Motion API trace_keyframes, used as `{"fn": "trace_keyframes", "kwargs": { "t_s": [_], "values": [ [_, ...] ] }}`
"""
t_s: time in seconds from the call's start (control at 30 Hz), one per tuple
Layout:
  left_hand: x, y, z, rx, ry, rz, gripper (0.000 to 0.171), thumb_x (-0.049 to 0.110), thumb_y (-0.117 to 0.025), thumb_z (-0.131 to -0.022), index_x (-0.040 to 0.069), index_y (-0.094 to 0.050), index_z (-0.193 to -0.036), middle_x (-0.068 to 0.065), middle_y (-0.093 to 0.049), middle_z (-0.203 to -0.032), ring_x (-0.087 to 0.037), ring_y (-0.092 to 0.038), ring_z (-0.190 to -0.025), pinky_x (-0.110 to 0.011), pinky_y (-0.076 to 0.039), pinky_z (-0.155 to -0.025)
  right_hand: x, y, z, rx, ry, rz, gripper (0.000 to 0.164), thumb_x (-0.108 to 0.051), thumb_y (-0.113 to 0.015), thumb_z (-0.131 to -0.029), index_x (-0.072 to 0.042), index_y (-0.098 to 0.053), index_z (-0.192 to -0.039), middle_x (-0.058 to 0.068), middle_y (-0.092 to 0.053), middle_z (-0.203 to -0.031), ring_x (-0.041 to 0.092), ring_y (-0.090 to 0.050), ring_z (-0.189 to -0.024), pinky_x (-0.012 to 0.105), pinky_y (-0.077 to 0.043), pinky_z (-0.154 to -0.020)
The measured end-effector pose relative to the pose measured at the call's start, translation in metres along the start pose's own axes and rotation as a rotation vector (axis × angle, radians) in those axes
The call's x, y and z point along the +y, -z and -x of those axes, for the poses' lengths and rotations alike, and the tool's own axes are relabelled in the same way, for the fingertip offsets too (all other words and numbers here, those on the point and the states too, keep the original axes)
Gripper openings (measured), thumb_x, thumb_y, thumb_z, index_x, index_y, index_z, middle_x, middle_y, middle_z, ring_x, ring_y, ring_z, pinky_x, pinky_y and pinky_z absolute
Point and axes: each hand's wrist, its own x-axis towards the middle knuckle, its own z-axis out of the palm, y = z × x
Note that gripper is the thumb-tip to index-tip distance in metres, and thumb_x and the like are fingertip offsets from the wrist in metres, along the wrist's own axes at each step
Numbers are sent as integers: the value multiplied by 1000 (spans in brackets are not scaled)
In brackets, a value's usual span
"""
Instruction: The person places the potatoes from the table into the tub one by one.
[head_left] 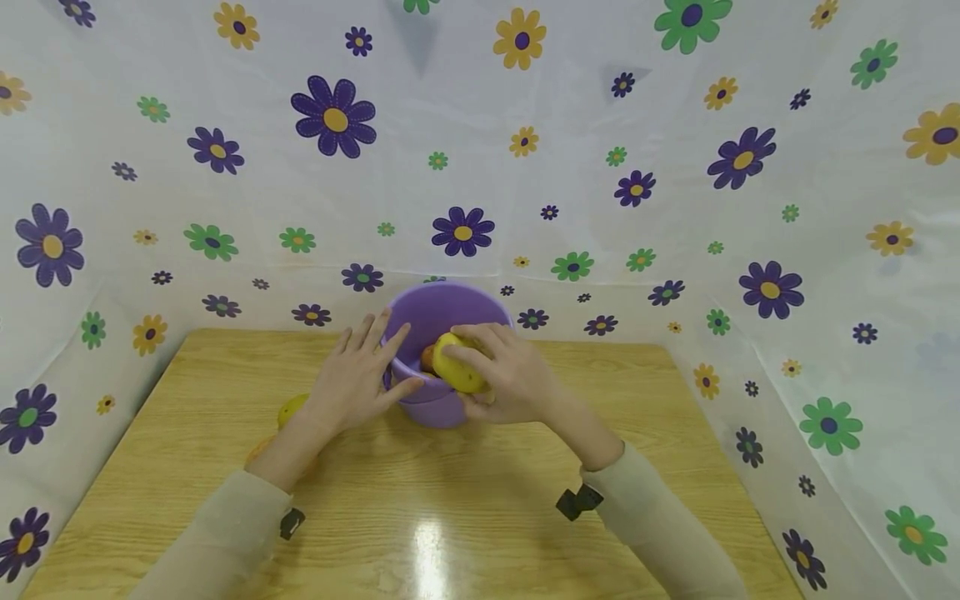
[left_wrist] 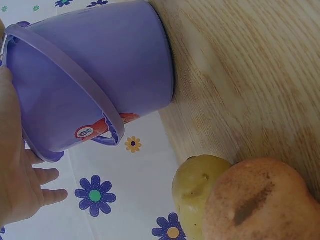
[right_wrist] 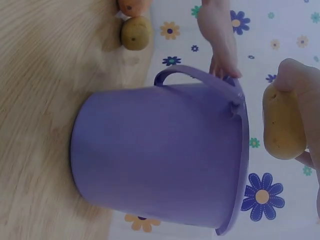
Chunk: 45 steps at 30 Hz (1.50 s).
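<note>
A purple bucket [head_left: 437, 410] stands upright on the wooden table, its handle [left_wrist: 95, 87] folded down against the side. My right hand [head_left: 517, 375] holds a yellow potato [head_left: 459, 375] between thumb and fingers, just above the bucket's rim at the right; the right wrist view shows the potato [right_wrist: 283, 122] apart from the rim. My left hand [head_left: 356, 379] rests at the left of the rim with its fingers straight and spread. Inside the bucket, a reddish-brown piece [head_left: 427, 359] shows partly behind the held potato.
Left of the bucket, partly behind my left forearm, lie a yellow potato [left_wrist: 197, 187] and a larger reddish-brown potato [left_wrist: 260, 200], side by side on the table [head_left: 450, 508]. A white flower-printed sheet [head_left: 420, 183] hangs behind and along the sides.
</note>
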Motion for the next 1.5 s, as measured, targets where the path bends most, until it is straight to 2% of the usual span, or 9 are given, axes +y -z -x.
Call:
{"fn": "trace_keyframes", "kwargs": {
  "t_s": [0.17,0.5,0.67,0.8,0.9,1.2,1.5],
  "values": [
    [0,0,0,0,3,0,93,76,-46,-99,19,-25,-169,-18,-9,-179,-43,-14,-165,-64,-20,-133,9,-2,1,-44,-13,13,73,-36,-89,-70,-11,-62,-133,17,-67,-132,31,-70,-108,41,-65,-92],
    [0,0,0,-7,2,-3,93,76,-46,-99,19,-24,-170,-18,-9,-179,-44,-15,-165,-64,-20,-133,21,-8,-1,-54,12,38,74,-38,-90,-68,-10,-65,-132,17,-69,-128,32,-71,-106,42,-66,-90],
    [1,1,0,-17,7,5,93,76,-46,-100,20,-22,-170,-17,-7,-179,-43,-14,-165,-64,-18,-134,30,-13,-3,-56,-7,34,71,-36,-87,-69,-10,-63,-132,17,-69,-128,34,-72,-107,44,-66,-92],
    [1,1,0,-19,8,11,93,76,-46,-100,20,-23,-170,-17,-7,-179,-43,-13,-166,-64,-18,-134,37,-16,-5,-62,-23,43,73,-37,-88,-68,-10,-63,-131,18,-69,-128,35,-73,-106,44,-66,-89],
    [1,1,0,-18,8,13,92,75,-46,-100,19,-23,-170,-17,-7,-179,-43,-13,-166,-64,-18,-133,42,-19,-7,-79,-37,44,74,-36,-90,-67,-9,-64,-131,18,-69,-129,35,-73,-107,44,-66,-89],
    [2,3,1,-13,9,19,92,74,-48,-99,19,-25,-169,-18,-9,-179,-44,-14,-165,-64,-19,-133,55,-24,-10,-185,-116,28,69,-38,-83,-77,-9,-62,-137,18,-67,-134,33,-69,-110,42,-65,-90],
    [1,2,1,-1,2,17,92,74,-49,-99,18,-27,-169,-20,-12,-178,-45,-16,-164,-65,-20,-133,67,-31,-13,-239,-154,31,67,-38,-83,-79,-11,-62,-136,15,-66,-134,33,-69,-112,45,-64,-92]
  ]
}}
